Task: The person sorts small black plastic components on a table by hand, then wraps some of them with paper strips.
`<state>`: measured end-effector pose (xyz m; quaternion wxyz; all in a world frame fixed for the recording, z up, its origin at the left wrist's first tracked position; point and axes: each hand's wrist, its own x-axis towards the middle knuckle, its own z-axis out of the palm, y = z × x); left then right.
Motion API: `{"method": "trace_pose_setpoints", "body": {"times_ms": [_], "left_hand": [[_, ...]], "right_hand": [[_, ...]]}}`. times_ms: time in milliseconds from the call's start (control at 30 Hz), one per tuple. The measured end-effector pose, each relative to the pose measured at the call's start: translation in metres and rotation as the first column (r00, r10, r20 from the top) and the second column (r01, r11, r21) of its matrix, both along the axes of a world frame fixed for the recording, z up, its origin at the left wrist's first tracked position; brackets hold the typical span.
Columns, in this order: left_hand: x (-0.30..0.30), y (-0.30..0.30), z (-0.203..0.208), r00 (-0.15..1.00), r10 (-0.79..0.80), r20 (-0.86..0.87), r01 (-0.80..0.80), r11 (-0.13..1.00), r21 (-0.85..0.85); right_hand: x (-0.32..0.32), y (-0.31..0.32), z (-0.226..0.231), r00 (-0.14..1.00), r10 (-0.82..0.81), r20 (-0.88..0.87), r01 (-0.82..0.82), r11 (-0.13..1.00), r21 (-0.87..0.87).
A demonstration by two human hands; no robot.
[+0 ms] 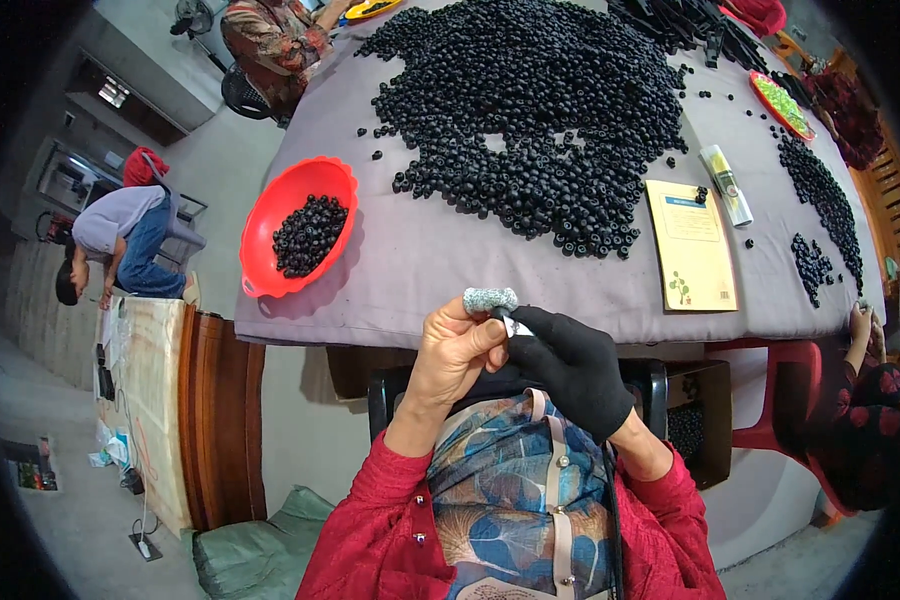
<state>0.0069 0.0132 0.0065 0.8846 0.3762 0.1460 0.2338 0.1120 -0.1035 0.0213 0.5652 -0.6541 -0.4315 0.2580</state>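
My left hand (450, 350) is bare and closed, its thumb pressed toward the fingers. A speckled grey-green fabric tube (490, 299) lies across its index fingertip; I cannot tell whether the finger is inside it. My right hand (575, 365) wears a black glove and is closed on a small white strip (515, 326) with dark marks, right beside the left thumb tip. Both hands meet over my lap, just before the table's near edge. Beyond them, a large heap of small black ring-like pieces (540, 120) covers the table (400, 280). More lie in a red scalloped bowl (260, 245).
A yellow booklet (692, 260) and a white tube-shaped pack (726, 186) lie right of the heap. Farther right are more black pieces (820, 200) and a red dish of green bits (782, 104). Other people sit at the far left and right edges; another person (125, 235) bends over a side table.
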Motion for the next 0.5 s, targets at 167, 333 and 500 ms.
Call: {"method": "trace_pose_setpoints", "body": {"times_ms": [167,333,500], "left_hand": [[-0.0001,0.0002,-0.0005,1.0,0.002,-0.004,-0.002,1.0,0.024],[-0.0004,0.0002,0.0,1.0,0.0,-0.026,0.001,1.0,0.007],[-0.0008,0.0018,-0.002,1.0,-0.016,-0.008,0.016,0.999,0.03]], "right_hand": [[0.0002,-0.0004,-0.0002,1.0,-0.007,-0.015,0.007,1.0,0.01],[0.0002,-0.0007,-0.003,0.997,0.005,-0.082,-0.005,1.0,-0.005],[0.0015,-0.0008,0.0028,1.0,0.005,-0.016,-0.005,1.0,-0.013]]}}
